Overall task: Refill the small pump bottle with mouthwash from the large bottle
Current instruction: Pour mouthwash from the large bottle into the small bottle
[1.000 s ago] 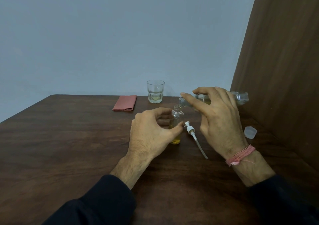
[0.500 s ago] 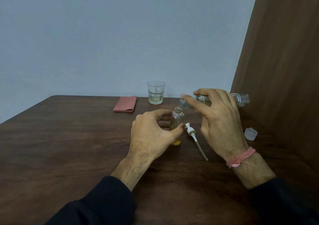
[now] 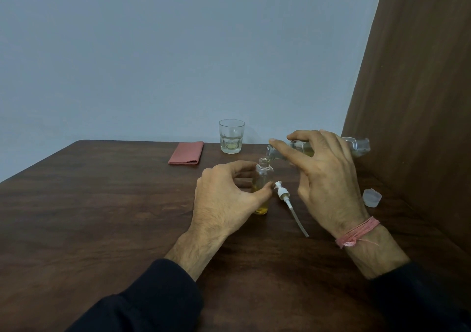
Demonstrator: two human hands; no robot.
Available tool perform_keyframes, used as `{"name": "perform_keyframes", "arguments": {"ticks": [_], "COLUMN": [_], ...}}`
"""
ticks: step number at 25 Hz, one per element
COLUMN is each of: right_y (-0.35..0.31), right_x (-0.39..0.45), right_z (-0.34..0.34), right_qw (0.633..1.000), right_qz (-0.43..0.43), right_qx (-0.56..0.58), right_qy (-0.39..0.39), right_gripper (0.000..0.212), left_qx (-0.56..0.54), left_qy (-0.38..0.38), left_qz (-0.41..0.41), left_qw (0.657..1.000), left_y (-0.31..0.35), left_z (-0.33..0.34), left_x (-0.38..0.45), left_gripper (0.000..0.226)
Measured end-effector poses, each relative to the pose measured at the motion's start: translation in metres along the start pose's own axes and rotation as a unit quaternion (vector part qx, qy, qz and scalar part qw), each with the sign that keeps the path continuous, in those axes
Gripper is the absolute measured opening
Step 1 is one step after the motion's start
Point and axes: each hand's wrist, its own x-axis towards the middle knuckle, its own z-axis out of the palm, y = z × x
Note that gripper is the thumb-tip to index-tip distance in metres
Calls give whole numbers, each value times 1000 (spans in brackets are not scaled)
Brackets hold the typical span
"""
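the small pump bottle (image 3: 263, 178) stands upright on the dark wooden table (image 3: 102, 217), toward the far right part of the top, with its neck open and yellow liquid filling its lower portion. the left hand (image 3: 224, 199) is wrapped around it, thumb on the near side and fingers curled behind, clamped on the clear body. the right hand (image 3: 326, 178) grips the large bottle (image 3: 356, 146) from above, fingers closed over its middle, holding it tipped almost level so that its mouth sits right over the small bottle's neck; pale yellow liquid shows inside. whether liquid is running between the two mouths is too fine to tell.

the white pump head (image 3: 285, 196) with its long dip tube lies flat on the table just right of the small bottle, between the two hands, tube pointing toward the near edge. a translucent cap (image 3: 372, 197) rests close to the right edge, beside the brown panel. near the far edge stand a drinking glass (image 3: 231, 136) with a little pale liquid at the bottom and, left of it, a folded red cloth (image 3: 187, 152). a pink thread band (image 3: 356, 232) circles the right wrist, and dark sleeves cover both forearms.
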Motion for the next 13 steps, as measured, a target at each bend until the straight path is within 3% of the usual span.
{"name": "perform_keyframes", "arguments": {"ticks": [13], "right_y": [0], "right_x": [0], "right_z": [0], "right_qw": [1000], "right_qz": [-1], "right_qx": [-5], "right_qy": [-3], "right_gripper": [85], "left_qx": [-2], "left_qy": [-4], "left_qz": [5], "left_qw": [1000], "left_y": [-4], "left_z": [3], "left_x": [2], "left_gripper": [54]}}
